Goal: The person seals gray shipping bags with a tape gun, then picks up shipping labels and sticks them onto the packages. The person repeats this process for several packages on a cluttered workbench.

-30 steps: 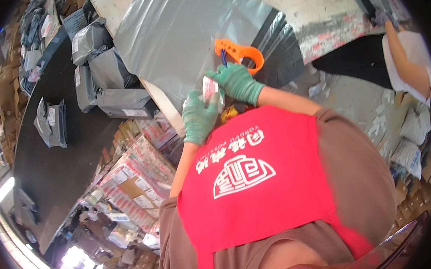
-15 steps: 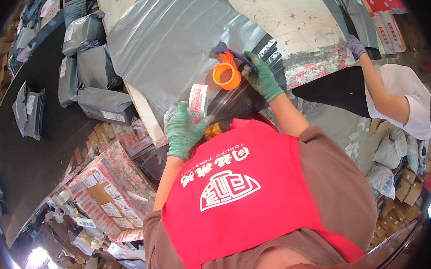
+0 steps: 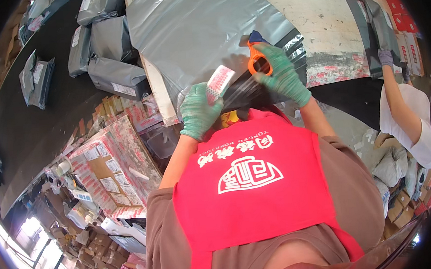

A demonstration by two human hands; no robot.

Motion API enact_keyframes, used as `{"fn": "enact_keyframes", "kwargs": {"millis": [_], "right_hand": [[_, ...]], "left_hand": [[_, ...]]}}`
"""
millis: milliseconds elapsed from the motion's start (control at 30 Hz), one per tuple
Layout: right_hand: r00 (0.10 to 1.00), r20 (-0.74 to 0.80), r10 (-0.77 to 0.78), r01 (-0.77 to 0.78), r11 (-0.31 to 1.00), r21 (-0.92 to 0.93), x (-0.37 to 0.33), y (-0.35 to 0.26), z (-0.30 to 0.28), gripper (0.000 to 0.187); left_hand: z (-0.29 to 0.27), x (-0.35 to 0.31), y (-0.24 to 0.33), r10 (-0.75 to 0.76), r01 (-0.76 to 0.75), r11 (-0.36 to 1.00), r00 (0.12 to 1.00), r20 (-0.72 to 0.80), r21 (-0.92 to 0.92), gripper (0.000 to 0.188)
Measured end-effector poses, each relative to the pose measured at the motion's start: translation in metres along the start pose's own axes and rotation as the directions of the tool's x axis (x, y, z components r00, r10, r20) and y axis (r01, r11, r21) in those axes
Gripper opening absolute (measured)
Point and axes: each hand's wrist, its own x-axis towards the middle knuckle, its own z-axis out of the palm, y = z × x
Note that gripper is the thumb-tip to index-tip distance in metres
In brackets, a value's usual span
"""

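My left hand [image 3: 200, 111], in a green knitted glove, is closed on a roll of white tape with red print [image 3: 221, 80]. The roll tilts toward the right. My right hand [image 3: 285, 77], gloved alike, grips an orange tape dispenser [image 3: 252, 57] with a blue end [image 3: 255, 36]; its fingers lie along the orange ring. Nothing sits inside that ring as far as I can see. Both hands are over the near edge of a stack of grey plastic mailing bags [image 3: 188, 31], with the roll and the dispenser apart from each other.
Packed grey parcels [image 3: 111, 39] lie at the left beside a dark conveyor belt [image 3: 12, 153]. A taped carton [image 3: 98, 167] stands at lower left. On the right, a co-worker's gloved hand [image 3: 385, 57] touches dark grey bags [image 3: 367, 24] on the worn table [image 3: 317, 17].
My right hand has shifted its grip from the dispenser's blue end to its orange ring and turned it upright. The tape roll in my left hand leans further right.
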Motion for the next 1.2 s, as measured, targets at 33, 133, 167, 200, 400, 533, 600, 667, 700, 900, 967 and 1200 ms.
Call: {"fn": "enact_keyframes", "kwargs": {"millis": [33,133,167,200,400,533,600,667,700,900,967,1200], "right_hand": [[0.997,0.076,-0.034,0.025,0.993,0.115,0.004,-0.015,0.003,0.071],[0.953,0.23,-0.195,0.187,0.981,0.058,0.01,-0.028,0.021,0.088],[0.938,0.275,-0.21,0.179,0.974,0.136,0.009,-0.032,0.024,0.089],[0.925,0.273,-0.262,0.2,0.951,0.234,0.007,-0.037,0.028,0.089],[0.933,0.353,-0.072,-0.071,0.924,0.376,-0.004,-0.064,0.025,0.049],[0.982,0.19,0.01,-0.065,0.957,0.284,-0.019,-0.078,0.026,0.052],[0.989,0.146,-0.013,-0.026,0.965,0.26,-0.019,-0.09,0.017,0.054],[0.954,0.256,0.154,-0.228,0.929,0.292,-0.023,-0.097,0.006,0.055],[0.941,0.293,0.17,-0.27,0.898,0.346,-0.03,-0.091,0.002,0.054],[0.987,0.16,-0.002,-0.039,0.967,0.25,-0.074,-0.064,-0.007,0.053],[0.994,0.032,-0.1,0.097,0.992,0.082,-0.083,-0.053,-0.001,0.047],[0.975,-0.158,-0.158,0.077,0.9,-0.429,-0.062,-0.025,0.023,0.049]], "left_hand": [[-0.006,0.001,-0.004,0.082,-0.083,0.994,0.997,-0.016,-0.075,0.041],[-0.031,0.0,-0.012,0.241,-0.252,0.916,0.968,-0.074,-0.313,0.042],[-0.037,0.001,-0.015,0.188,-0.152,0.874,0.982,0.033,-0.462,0.045],[-0.043,0.0,-0.02,0.145,-0.035,0.806,0.98,0.139,-0.59,0.049],[-0.033,0.005,-0.031,0.072,0.133,0.586,0.974,0.214,-0.799,0.056],[-0.035,-0.002,-0.021,-0.011,0.211,0.452,0.973,0.23,-0.867,0.04],[-0.04,0.004,-0.012,-0.036,0.291,0.533,0.946,0.323,-0.794,0.03],[-0.037,0.006,-0.006,0.031,0.12,0.756,0.975,0.219,-0.644,0.023],[-0.034,0.01,0.0,0.088,0.018,0.836,0.982,0.167,-0.549,0.019],[-0.012,0.024,0.022,0.44,-0.371,0.877,0.876,0.198,-0.305,0.011],[0.001,0.025,0.029,0.469,-0.411,0.86,0.871,0.15,-0.301,0.011],[0.072,0.08,0.022,0.456,-0.474,0.751,0.876,-0.157,-0.46,0.012]]}}
